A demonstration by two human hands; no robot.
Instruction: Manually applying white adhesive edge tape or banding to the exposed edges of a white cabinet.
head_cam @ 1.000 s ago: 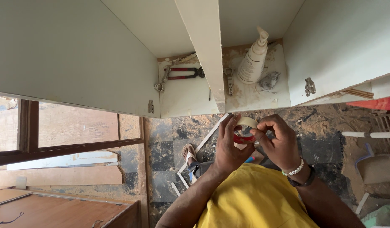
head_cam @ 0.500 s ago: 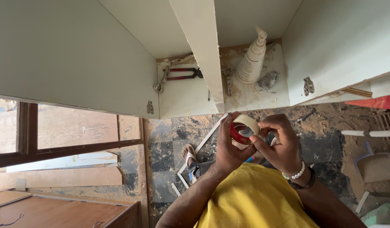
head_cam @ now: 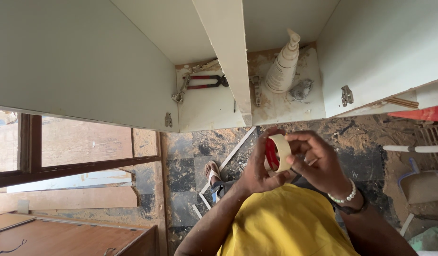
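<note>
Here, your two hands meet in front of your chest around a roll of cream masking tape (head_cam: 279,152) with a red core. Your left hand (head_cam: 257,173) cups the roll from below and behind, fingers curled shut against its lower rim, while your right hand (head_cam: 318,163) pinches its upper edge from the other side, thumb and fingertips closed on the outer wrap. The roll stands on edge between the two palms, its open face turned towards your left hand, and it hangs over the dusty tiled floor (head_cam: 190,166), below the open cabinet (head_cam: 219,99). Much of the roll's far side is covered by your right fingers, so you cannot tell whether a loose end of tape is lifted. A beaded bracelet (head_cam: 343,195) circles your right wrist. Inside the cabinet, red-handled pincers (head_cam: 207,81) lie on the shelf on one side of the divider, and a white pump bottle (head_cam: 281,66) lies on the other, well apart from your hands. Your yellow shirt (head_cam: 285,223) hides your lap, and one sandalled foot (head_cam: 213,169) shows just beyond your left forearm.
</note>
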